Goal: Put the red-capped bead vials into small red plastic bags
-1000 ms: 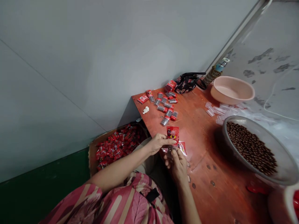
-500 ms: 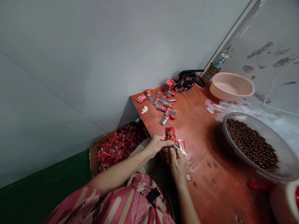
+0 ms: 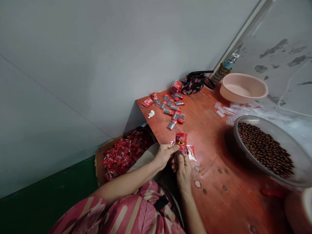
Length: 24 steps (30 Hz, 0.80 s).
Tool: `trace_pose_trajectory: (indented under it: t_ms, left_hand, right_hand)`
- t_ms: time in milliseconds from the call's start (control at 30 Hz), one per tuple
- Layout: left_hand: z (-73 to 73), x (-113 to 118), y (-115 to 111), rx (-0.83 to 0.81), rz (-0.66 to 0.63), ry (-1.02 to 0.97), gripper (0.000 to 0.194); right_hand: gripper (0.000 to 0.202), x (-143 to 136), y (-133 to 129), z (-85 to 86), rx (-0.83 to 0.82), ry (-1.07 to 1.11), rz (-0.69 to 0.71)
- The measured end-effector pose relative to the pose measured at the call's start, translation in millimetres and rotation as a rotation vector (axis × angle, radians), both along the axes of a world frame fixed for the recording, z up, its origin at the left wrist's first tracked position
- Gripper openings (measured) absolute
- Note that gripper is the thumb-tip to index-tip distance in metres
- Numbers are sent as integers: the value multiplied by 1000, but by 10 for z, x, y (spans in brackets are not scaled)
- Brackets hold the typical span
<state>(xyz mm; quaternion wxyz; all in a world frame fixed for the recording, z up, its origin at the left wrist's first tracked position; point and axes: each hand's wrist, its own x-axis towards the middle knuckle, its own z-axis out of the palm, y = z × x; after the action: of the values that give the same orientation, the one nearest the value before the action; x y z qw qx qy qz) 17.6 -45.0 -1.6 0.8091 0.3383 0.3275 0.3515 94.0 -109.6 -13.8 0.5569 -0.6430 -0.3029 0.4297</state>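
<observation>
A small red printed packet stands upright between my two hands at the table's near edge. My left hand pinches its lower left side between thumb and fingers. Lower down, my right hand grips the packet's bottom, where dark contents show above the thumb; the fingers behind are partly hidden. Another red and clear packet lies flat on the table just behind my right hand. Farther back are several small clear tubes with red caps and dark balls inside.
A carton of red packets stands below left, beside the red-brown table. On the right are a basin of brown balls, clear empty tubes and a pink basin. A flowered bag sits against the wall.
The packet has turned to face me more squarely and shows more of its front. My left hand has shifted slightly right along with it; my right hand keeps its hold.
</observation>
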Motion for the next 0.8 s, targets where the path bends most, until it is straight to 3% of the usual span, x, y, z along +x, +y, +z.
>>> trace_pose_trajectory:
  t_ms: [233, 500, 700, 800]
  left_hand:
    - [4, -54, -12, -23, 15, -3, 36]
    - [-50, -39, 113, -93, 52, -11, 32]
    - [-7, -36, 87, -87, -12, 5, 38]
    - [-5, -25, 73, -107, -26, -15, 39]
  right_hand:
    - [32, -14, 36, -78, 42, 165, 77]
    - [28, 29, -17, -56, 22, -323, 33]
    - [35, 0, 9, -100, 4, 209, 103]
    - [34, 17, -6, -88, -4, 114, 107]
